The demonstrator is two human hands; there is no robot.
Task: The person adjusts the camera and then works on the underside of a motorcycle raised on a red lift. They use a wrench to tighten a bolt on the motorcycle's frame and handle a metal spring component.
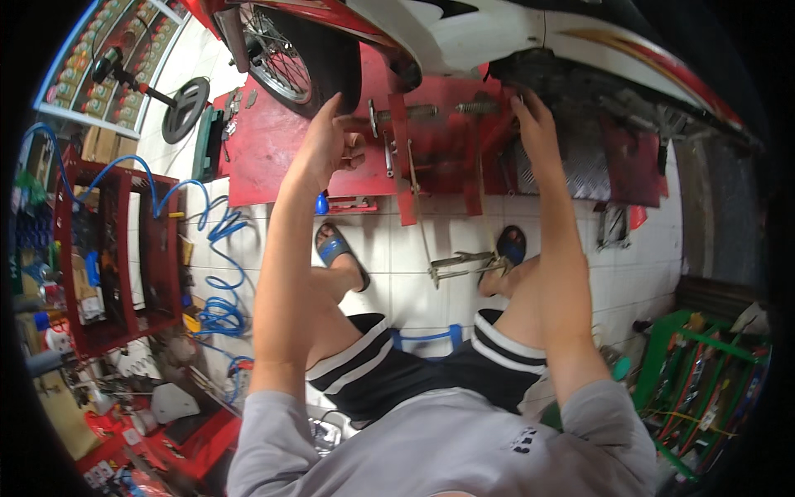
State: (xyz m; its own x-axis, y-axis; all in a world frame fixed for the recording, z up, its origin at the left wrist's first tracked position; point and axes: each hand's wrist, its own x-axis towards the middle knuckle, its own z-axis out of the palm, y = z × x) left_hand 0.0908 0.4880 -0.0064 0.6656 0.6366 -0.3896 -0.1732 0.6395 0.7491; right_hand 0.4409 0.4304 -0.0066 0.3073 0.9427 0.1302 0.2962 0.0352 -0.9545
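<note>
Both arms reach forward over a red work platform under a white-and-red motorbike. My left hand is beside the spoked wheel; one digit points up and the other fingers are loosely curled and apart, with nothing visible in them. My right hand reaches up to the dark underside of the bike, its fingers stretched out; whether the tips touch it is hard to see. Between the hands is a red metal clamp frame with springs. Thin rods lead down to a metal foot pedal.
A red shelf rack and coiled blue air hose stand at left. A red tray holds parts at lower left. A green rack is at lower right. A blue handle shows beside my left forearm.
</note>
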